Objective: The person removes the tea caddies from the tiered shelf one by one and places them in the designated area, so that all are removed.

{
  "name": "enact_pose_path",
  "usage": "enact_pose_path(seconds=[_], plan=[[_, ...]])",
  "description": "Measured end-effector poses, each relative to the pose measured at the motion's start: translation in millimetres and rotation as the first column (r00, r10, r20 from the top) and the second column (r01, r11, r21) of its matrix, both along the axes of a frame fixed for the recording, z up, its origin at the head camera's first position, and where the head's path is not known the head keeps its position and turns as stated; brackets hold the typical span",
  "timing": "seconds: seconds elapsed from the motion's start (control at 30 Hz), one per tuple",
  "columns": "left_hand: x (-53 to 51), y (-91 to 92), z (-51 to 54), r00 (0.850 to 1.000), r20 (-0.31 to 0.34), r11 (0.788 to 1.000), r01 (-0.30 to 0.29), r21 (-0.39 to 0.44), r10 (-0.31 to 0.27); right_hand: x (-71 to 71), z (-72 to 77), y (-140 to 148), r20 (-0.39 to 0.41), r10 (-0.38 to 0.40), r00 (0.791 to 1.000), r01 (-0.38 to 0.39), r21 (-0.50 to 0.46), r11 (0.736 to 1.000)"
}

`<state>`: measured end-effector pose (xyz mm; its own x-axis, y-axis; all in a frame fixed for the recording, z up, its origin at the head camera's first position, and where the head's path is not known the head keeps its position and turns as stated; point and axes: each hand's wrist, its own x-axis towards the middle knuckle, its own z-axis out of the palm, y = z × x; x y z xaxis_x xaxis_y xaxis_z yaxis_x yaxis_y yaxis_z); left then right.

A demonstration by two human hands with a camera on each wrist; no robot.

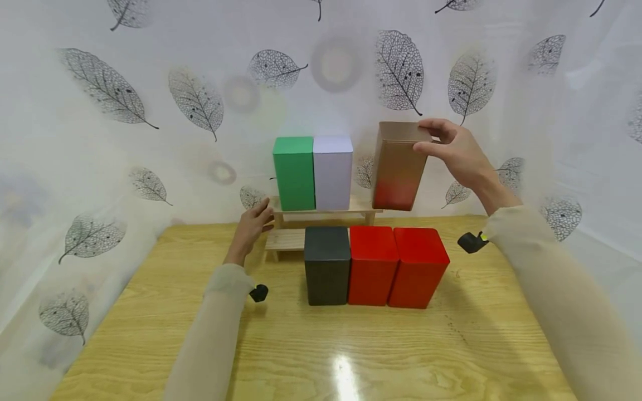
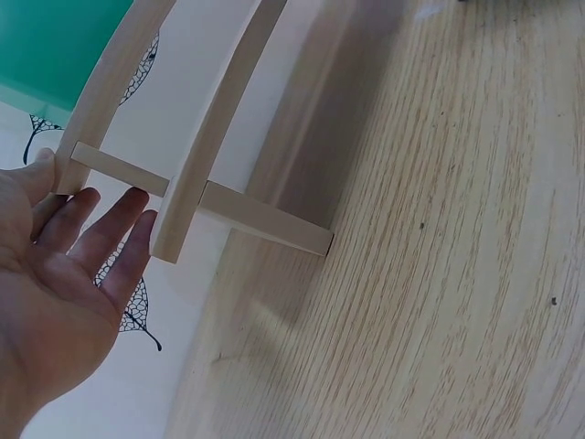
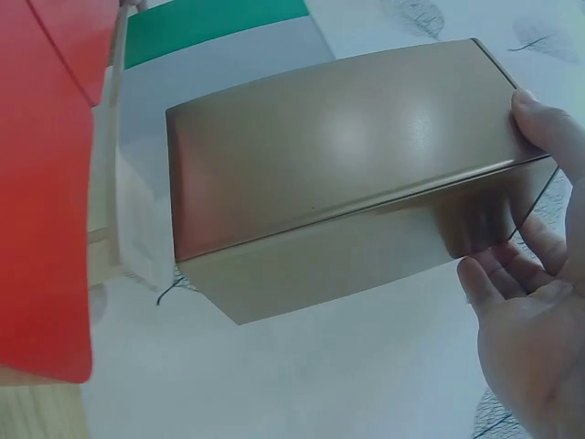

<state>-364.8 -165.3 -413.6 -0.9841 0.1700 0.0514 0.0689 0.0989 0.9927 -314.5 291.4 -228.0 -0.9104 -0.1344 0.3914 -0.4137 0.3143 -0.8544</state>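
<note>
My right hand (image 1: 466, 159) grips the top end of a gold-brown tin box (image 1: 398, 167), thumb on the front side and fingers round the far side. The box tilts slightly at the right end of a two-step wooden stand (image 1: 283, 238); whether its base touches the upper step I cannot tell. On that step, a green box (image 1: 295, 175) and a pale lilac box (image 1: 332, 175) stand side by side. At the stand's left end, my left hand (image 1: 249, 228) holds the upper step's edge, thumb above and fingers curving beneath, as the left wrist view shows.
In front of the stand, a dark grey box (image 1: 327, 281) and two red boxes (image 1: 371, 281) stand in a row on the wooden table (image 1: 301, 351), hiding part of the lower step. Behind hangs a white leaf-patterned cloth (image 1: 200, 33).
</note>
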Motion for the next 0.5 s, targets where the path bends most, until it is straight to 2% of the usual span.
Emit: enact_pose_path(seconds=[0.13, 0.23, 0.37, 0.5], plan=[[1.3, 0.5, -0.5, 1.0, -0.022, 1.0, -0.01, -0.014, 0.01, 13.4, 12.0, 3.3, -0.047, 0.051, 0.998, -0.057, -0.134, 0.989], [2.8, 0.9, -0.3, 0.999, -0.039, 0.999, -0.015, -0.028, 0.014, 24.3, 20.0, 4.1, -0.092, 0.113, 0.989, -0.133, -0.253, 0.958], [4.0, 0.6, -0.7, 0.999, -0.049, 0.999, -0.02, -0.032, 0.019, 40.2, 29.3, 4.5, -0.152, 0.165, 0.974, -0.207, -0.323, 0.923], [3.6, -0.2, -1.6, 0.998, -0.06, 0.999, -0.02, -0.042, 0.017, 58.1, 36.5, 7.5, -0.175, 0.19, 0.966, -0.242, -0.357, 0.902]])
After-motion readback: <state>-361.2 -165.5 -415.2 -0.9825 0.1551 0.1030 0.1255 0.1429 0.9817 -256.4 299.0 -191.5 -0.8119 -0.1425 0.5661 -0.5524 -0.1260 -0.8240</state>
